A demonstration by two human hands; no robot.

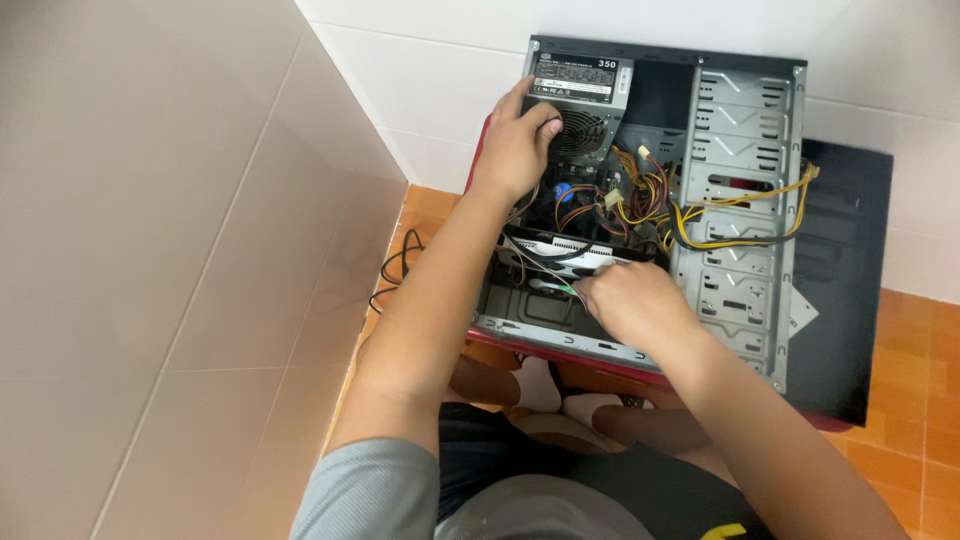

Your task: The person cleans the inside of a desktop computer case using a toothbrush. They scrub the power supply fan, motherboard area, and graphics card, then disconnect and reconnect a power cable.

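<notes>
Head view shows an open grey metal computer case with a red rim (745, 200) lying on its side on the orange tiled floor, pushed into the corner against the white tiled wall. The left hand (515, 145) lies flat, fingers apart, on the grey boxy power supply with its round fan grille (590, 105) at the case's far end. The right hand (630, 300) has its grip pinched together on thin grey wires (535, 262) beside a long card; judging by this, steady bracing and a gentle, straight pull suit best.
</notes>
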